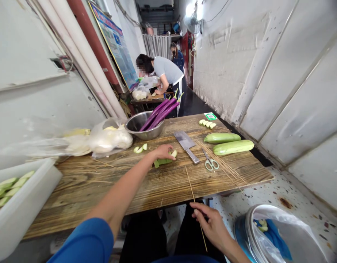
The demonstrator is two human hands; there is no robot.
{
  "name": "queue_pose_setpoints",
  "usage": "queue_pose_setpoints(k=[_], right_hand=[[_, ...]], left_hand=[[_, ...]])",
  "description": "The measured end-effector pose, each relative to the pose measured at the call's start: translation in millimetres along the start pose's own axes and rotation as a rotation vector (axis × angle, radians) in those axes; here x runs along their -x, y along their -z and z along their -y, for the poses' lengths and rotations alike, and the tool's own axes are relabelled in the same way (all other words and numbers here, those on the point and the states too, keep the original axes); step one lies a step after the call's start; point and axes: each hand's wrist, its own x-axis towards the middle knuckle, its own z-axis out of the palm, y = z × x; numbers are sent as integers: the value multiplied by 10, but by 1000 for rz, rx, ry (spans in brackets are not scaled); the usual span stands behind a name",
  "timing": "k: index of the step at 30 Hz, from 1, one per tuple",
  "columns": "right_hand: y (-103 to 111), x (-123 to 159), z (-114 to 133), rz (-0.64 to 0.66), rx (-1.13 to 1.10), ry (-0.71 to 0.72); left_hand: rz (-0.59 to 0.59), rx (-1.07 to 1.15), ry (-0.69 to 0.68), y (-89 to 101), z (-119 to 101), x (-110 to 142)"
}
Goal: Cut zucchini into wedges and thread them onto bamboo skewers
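My left hand (162,150) reaches over the wooden table (146,182) and is closed on cut zucchini pieces (163,161), which it partly hides. In my right hand (212,222), at the table's front edge, a thin bamboo skewer (189,180) is pinched between thumb and fingers, its far end pointing over the tabletop. A cleaver (186,143) lies just right of the pieces, with green-handled scissors (211,163) beside it. Left of my left hand are a few loose zucchini chunks (140,149). Two whole zucchinis (233,147) lie at the right.
More skewers (225,166) lie near the scissors. A steel bowl (146,135) holds purple eggplants (164,112). Plastic bags (110,140) and a white bin (39,197) with zucchini pieces are left. A lined bucket (243,226) stands lower right. Two people (168,69) are farther back.
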Motion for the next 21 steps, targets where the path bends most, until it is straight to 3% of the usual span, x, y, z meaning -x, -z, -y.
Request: queue_pose_setpoints(k=[7, 12, 21], right_hand=[[-27, 3, -41, -2, -22, -7], [-44, 4, 0, 1, -17, -5], [-30, -5, 14, -3, 3, -17]], left_hand=[[17, -12, -137, 48, 177, 230], [-26, -45, -192, -9, 120, 246], [-2, 22, -66, -40, 1, 147]])
